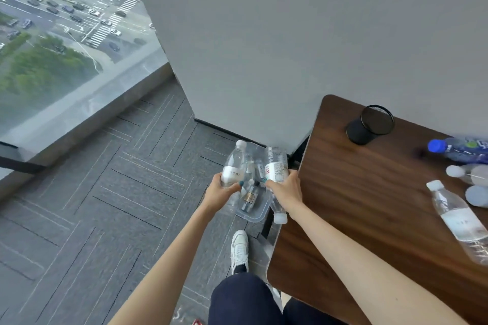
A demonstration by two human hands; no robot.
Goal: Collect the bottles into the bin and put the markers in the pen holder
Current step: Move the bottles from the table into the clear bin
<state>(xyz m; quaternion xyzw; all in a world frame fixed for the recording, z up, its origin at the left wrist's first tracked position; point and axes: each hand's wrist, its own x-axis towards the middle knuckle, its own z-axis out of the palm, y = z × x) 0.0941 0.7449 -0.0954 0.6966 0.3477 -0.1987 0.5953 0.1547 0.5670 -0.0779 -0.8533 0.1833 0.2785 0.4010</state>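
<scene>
Left hand grips left bottle, cap at 12 o'clock; right hand grips right bottle, cap at 6 o'clock — clear bin directly beneath, between both hands.

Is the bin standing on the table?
No, the clear bin sits on the carpeted floor beside the wooden table.

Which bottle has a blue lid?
The blue-labelled bottle lying on the table, just right of the black pen holder. Every other bottle cap that shows is white.
</scene>
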